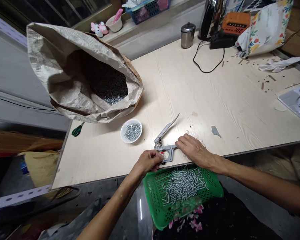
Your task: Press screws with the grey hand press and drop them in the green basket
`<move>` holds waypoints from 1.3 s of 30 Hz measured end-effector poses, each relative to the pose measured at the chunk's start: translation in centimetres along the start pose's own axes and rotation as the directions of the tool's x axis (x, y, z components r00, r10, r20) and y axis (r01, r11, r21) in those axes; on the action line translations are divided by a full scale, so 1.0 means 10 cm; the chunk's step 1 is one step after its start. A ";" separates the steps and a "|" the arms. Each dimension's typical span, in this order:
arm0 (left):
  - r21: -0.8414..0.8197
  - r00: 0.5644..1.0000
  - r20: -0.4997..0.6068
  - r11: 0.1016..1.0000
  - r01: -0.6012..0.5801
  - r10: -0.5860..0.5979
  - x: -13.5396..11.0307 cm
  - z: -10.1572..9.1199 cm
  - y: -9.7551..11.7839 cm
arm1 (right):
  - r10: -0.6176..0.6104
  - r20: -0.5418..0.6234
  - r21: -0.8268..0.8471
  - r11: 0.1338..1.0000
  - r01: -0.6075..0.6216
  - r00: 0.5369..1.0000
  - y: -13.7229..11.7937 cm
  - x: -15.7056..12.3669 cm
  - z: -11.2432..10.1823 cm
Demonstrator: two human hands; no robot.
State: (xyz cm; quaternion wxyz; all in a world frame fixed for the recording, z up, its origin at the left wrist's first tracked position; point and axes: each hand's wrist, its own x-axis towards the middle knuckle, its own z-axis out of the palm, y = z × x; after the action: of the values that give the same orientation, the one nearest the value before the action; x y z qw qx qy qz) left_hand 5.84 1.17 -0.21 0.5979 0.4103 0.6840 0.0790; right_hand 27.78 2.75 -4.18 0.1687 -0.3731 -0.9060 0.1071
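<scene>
A grey metal hand press tool (165,138) lies near the front edge of the pale wooden table (215,96), its upper lever raised toward the back. My left hand (148,161) is closed in a pinch at the tool's jaw, on something too small to make out. My right hand (193,149) rests closed over the tool's lower handle. Below the hands, on my lap, sits a green plastic basket (155,196) with several small metal springs. A small white bowl (131,130) of metal parts stands left of the tool.
A large open paper sack (65,83) of metal parts lies at the table's back left, green-handled scissors (77,130) beside it. A steel tin (187,35), a kettle on its base (215,23) with a black cord, and a flowered bag (267,28) stand at the back right.
</scene>
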 end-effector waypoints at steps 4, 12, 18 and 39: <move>-0.034 0.998 0.053 0.998 0.045 -0.043 0.00 -0.03 0.04 | 0.011 0.003 0.021 1.000 -0.011 1.000 -0.01 -0.01 0.00; -0.063 0.989 0.082 0.990 0.129 -0.123 -0.02 0.00 0.08 | 0.063 -0.002 -0.016 0.998 -0.063 0.998 -0.01 0.02 0.06; -0.089 0.991 0.064 0.988 0.126 -0.121 -0.04 0.00 0.06 | -0.083 -0.037 0.100 0.991 0.087 0.996 -0.18 0.07 0.05; -0.149 0.976 -0.198 0.982 -0.119 0.089 -0.14 0.07 -0.02 | 0.099 -0.019 0.150 0.984 -0.095 0.995 -0.18 0.06 0.00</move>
State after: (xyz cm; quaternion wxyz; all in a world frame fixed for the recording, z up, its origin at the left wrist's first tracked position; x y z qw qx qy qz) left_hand 6.25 -0.15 0.49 0.5556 0.3871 0.7071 0.2038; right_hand 26.26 1.96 -3.45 0.2025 -0.4046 -0.8739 0.1778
